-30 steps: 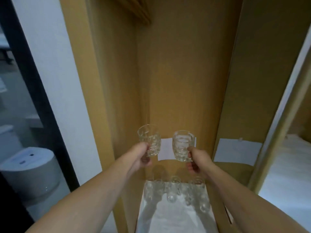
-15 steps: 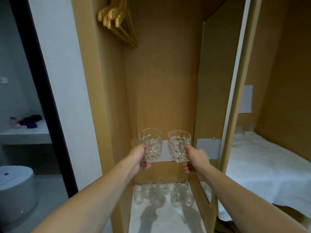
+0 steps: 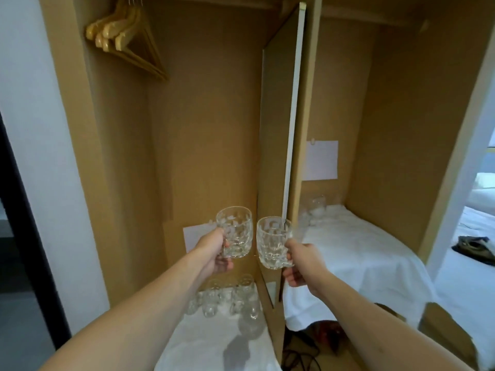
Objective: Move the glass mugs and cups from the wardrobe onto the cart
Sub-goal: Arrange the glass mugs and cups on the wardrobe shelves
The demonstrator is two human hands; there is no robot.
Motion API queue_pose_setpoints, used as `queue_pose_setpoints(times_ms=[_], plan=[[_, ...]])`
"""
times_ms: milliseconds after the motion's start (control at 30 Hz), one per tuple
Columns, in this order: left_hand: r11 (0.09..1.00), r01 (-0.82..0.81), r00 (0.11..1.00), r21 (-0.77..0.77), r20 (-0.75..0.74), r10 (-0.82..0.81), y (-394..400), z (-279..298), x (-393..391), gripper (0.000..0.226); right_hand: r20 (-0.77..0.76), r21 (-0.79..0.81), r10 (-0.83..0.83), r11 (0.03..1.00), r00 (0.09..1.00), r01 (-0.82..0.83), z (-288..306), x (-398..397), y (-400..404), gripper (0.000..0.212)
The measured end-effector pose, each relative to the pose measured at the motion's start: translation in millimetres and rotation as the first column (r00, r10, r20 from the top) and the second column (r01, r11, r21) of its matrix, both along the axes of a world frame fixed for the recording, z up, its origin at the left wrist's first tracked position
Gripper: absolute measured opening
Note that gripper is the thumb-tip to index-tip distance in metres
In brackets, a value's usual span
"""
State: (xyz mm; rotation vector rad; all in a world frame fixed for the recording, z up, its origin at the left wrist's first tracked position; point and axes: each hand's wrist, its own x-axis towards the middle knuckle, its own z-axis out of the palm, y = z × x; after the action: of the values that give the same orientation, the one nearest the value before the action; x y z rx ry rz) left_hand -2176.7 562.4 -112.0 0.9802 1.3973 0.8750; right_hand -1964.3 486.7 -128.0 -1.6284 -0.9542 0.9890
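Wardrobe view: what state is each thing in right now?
Left hand: grips a mug, raised.
Right hand: grips a mug, raised.
Left mug: upright, empty.
Right mug: upright, empty.
Shelf glasses: standing on white cloth.
Wardrobe door: open.
Hangers: hanging, bare.

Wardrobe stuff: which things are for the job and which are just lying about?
For the job:
left hand, left mug
right hand, right mug
glasses on shelf

Lying about:
wooden hangers
paper sheet
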Motion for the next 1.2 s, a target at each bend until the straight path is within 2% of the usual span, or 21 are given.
queue_pose_setpoints(times_ms=[267, 467, 667, 1000, 1200], plan=[[0.998, 0.039, 0.999, -0.058, -0.011, -0.04, -54.8, -13.9, 97.7, 0.027, -0.027, -0.026, -0.097, 0.995, 0.995, 0.096, -17.7, 98.1, -63.4, 0.031], [0.992, 0.081, 0.996, -0.092, -0.014, -0.083, -90.6, -21.8, 163.4, 0.022, -0.088, -0.047, -0.129, 0.991, 0.988, 0.125, -30.6, 160.6, -105.9, 0.035], [0.986, 0.099, 0.995, -0.134, 0.011, -0.098, -104.2, -30.0, 202.2, 0.026, -0.088, -0.073, -0.189, 0.98, 0.978, 0.183, -36.9, 198.2, -131.2, 0.039], [0.971, 0.173, 0.985, -0.168, 0.028, -0.17, -81.3, -37.2, 251.0, 0.022, -0.143, -0.096, -0.231, 0.971, 0.962, 0.219, -55.4, 242.3, -112.6, 0.036], [0.958, 0.231, 0.973, -0.172, 0.029, -0.229, -29.3, -47.1, 291.2, 0.021, -0.051, -0.132, -0.313, 0.943, 0.948, 0.305, -66.7, 271.4, -70.6, 0.042]])
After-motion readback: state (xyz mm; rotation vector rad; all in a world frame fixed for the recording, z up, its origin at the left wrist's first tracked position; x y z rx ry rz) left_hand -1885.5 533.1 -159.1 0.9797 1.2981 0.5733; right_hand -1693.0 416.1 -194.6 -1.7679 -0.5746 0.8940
